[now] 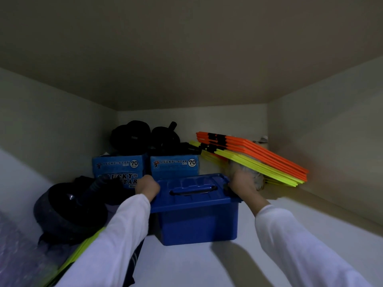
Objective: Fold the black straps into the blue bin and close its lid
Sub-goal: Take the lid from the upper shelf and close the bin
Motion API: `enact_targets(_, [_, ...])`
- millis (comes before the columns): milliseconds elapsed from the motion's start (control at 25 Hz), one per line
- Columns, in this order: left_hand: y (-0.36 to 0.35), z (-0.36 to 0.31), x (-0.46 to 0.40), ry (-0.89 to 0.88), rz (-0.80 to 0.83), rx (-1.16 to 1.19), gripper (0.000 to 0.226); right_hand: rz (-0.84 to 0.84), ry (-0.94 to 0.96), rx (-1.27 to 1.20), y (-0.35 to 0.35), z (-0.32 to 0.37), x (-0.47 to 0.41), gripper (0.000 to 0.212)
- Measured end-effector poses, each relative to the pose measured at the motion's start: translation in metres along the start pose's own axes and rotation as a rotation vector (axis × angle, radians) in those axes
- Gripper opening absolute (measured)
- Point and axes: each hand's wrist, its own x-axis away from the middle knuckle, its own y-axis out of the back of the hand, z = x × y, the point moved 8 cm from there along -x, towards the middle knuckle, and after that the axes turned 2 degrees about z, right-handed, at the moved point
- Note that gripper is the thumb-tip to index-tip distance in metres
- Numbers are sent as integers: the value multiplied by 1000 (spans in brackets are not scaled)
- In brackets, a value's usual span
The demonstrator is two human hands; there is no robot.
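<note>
On a white shelf (207, 264) inside a dim cupboard, the blue bin (196, 222) stood near the front edge with its lid (192, 191) already down and its moulded carry handle (192, 190) lying flat. The left hand (147, 188) gripped the lid's left end, fingers curled over the rim, and the right hand (241, 184) gripped the right end likewise; holding both short ends at once suggested either pressing the lid's catches home or steadying the bin to slide it. No black straps showed outside the bin, so they were most likely already folded inside, though the closed lid hid the contents.

Behind the bin, two blue cardboard boxes (174, 165) stood side by side, each printed "LUCKY STAR" with "70" in a white circle; smaller print beneath was too fine to read. Black round gear (145, 137) sat piled on top of them, probably stacked there to save shelf room. To the right, a bundle of orange and yellow flat rods (255, 160), banded in black, leaned tilted with something pale beneath it. At the left lay a dark wheel-like object (68, 212).
</note>
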Motion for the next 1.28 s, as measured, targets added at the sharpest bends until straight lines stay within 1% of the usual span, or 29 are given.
enact_targets(240, [-12, -4, -8, -16, -2, -44, 32, -11, 1, 83, -6, -2, -8, 23])
enact_targets(360, [-16, -7, -11, -21, -3, -55, 32, -3, 32, 138, -8, -1, -11, 23])
enact_targets(680, [-22, -9, -19, -23, -3, -65, 31, -9, 44, 196, -13, -4, -19, 24])
enact_targets(1000, [-25, -9, -28, -22, -5, -67, 31, -13, 35, 148, -18, -4, -28, 24])
enact_targets(1280, [-27, -8, -32, -17, -1, -58, 32, 20, 23, 89, -23, -6, -32, 28])
